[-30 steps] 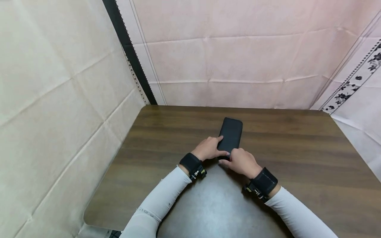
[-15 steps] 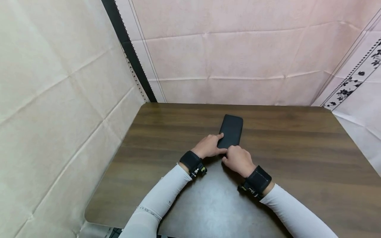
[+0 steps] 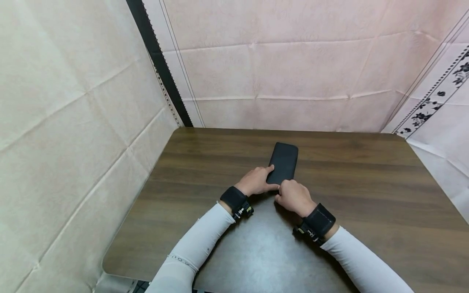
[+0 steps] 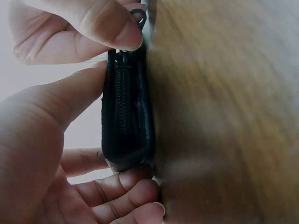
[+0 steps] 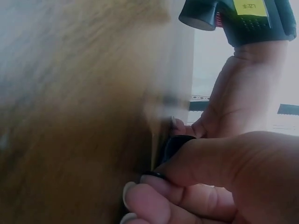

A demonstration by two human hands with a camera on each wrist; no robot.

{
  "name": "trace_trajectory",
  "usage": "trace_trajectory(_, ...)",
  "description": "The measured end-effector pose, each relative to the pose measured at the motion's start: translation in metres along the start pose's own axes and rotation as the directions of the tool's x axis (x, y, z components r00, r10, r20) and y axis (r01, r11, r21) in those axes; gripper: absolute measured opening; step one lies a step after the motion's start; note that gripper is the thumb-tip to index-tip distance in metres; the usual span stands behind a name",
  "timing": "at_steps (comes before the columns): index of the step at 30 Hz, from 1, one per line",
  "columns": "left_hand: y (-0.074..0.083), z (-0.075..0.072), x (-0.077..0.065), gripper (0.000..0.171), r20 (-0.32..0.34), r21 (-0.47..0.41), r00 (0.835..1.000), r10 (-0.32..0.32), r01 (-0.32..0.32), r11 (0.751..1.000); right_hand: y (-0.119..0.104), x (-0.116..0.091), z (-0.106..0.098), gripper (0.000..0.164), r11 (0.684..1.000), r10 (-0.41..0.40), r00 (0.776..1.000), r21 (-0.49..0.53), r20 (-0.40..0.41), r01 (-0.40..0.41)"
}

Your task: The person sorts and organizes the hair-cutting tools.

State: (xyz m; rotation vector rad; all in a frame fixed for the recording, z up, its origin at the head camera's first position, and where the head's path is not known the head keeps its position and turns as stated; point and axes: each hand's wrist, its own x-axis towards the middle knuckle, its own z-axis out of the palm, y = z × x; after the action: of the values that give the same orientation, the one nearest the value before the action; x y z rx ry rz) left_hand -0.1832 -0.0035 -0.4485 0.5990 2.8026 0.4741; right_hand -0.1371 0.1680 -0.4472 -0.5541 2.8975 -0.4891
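A black zippered wallet [image 3: 283, 160] lies flat on the brown wooden table, pointing away from me. My left hand [image 3: 253, 181] grips its near left part, thumb along the near end and fingers at the left side. The left wrist view shows the zipper teeth [image 4: 122, 98] running along the wallet's near end face, between its two covers. At the near right corner my right hand [image 3: 294, 197] pinches the zipper pull [image 4: 140, 16] between thumb and curled fingers. A dark loop of that pull pokes out past the fingertips in the right wrist view.
The wooden table [image 3: 366, 183] has rounded corners and a bright glare at its near middle. Pale cloth walls [image 3: 300, 69] stand behind it and along its left side. Another patterned cloth [image 3: 421, 118] hangs at the right.
My right hand has shifted slightly left and up toward the wallet's near end, its thumb now tucked closer in. The left hand and the wallet have stayed nearly in place.
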Motion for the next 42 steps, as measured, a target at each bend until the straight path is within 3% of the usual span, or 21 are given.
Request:
trace_trajectory(16, 0.001, -0.002, 0.0, 0.086, 0.015, -0.059, 1.0, 0.02, -0.019, 0.998, 0.014, 0.0, -0.009, 0.042, 0.978, -0.044, 0.995, 0.207, 0.094, 0.024)
trace_trajectory(32, -0.002, 0.001, 0.003, 0.086, 0.014, -0.078, 1.0, 0.009, -0.008, 0.997, 0.021, 0.005, -0.014, 0.036, 0.965, -0.051, 0.99, 0.262, 0.133, 0.015)
trace_trajectory(42, 0.001, 0.0, 0.002, 0.085, 0.006, -0.049, 1.0, 0.007, -0.007, 0.999, 0.026, 0.006, -0.011, 0.038, 0.946, 0.003, 0.989, 0.32, 0.148, -0.05)
